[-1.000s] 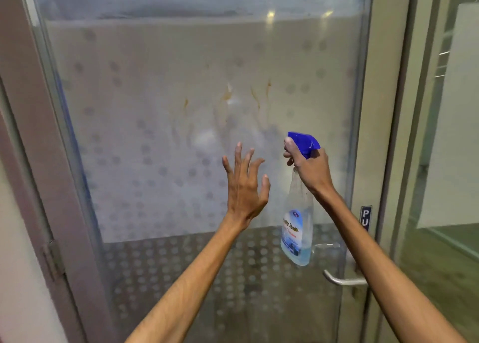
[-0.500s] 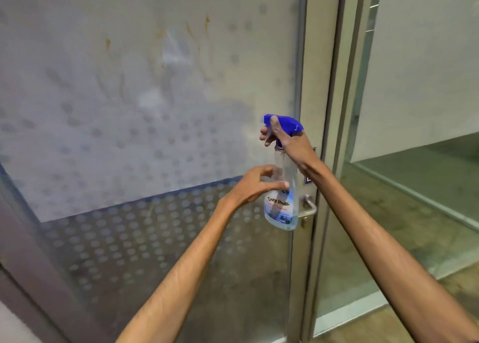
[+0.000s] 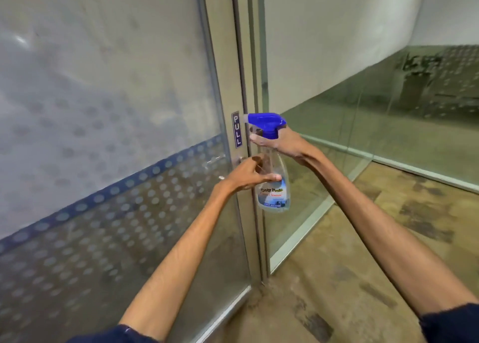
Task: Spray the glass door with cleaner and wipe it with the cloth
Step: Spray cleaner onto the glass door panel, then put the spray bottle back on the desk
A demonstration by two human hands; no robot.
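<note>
Right of the frosted glass door, by its PULL sign, I hold the spray bottle upright in mid-air; my right hand is wrapped around the neck under the blue trigger head, fingers clenched on it; my left hand cups the bottle's body, thumb across the front, fingers curled behind; the nozzle points left toward the door frame; no cloth shows anywhere in view, so wiping can't start yet; I judge this as a handover or a pause between spraying and wiping; next calls for freeing one hand and finding the cloth, or turning the nozzle back onto the glass.
</note>
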